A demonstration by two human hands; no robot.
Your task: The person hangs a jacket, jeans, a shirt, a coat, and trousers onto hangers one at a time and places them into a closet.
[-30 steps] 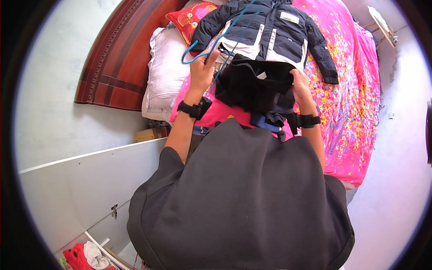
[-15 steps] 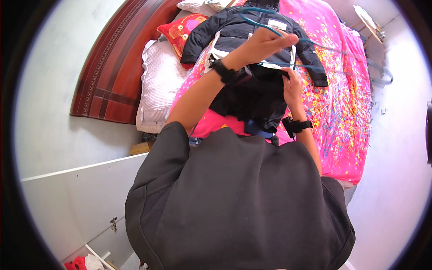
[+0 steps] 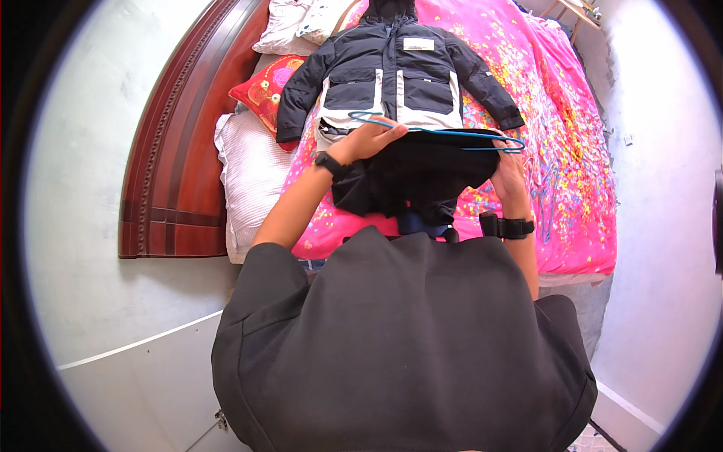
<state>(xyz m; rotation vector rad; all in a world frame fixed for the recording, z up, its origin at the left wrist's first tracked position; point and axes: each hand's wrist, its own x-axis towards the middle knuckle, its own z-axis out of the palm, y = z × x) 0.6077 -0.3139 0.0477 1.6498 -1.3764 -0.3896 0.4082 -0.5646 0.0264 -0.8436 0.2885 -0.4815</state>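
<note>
A blue clothes hanger (image 3: 444, 133) lies along the upper edge of a black garment (image 3: 414, 169) that hangs bunched in front of me. My left hand (image 3: 367, 142) is closed around the hanger's left part, thumb pointing right. At the garment's right corner, my right hand (image 3: 510, 172) grips the black cloth, its fingers close beside the hanger's right end and partly hidden. The garment's lower folds hang over the bed; its exact kind does not show. Beyond the hands, a black and white hooded jacket (image 3: 390, 75) is spread out flat with both sleeves stretched.
The bed has a pink flowered cover (image 3: 572, 233). To the left are a red cushion (image 3: 265, 89), a pale pillow (image 3: 252, 177) and a dark wooden headboard (image 3: 181, 166). Thin blue hangers (image 3: 548, 192) appear to lie on the cover at right. A white panel (image 3: 151, 384) stands at lower left.
My left hand has brought the hanger down and left, from above the jacket to the black garment's upper edge. My right hand has shifted slightly right and down, still holding the garment.
</note>
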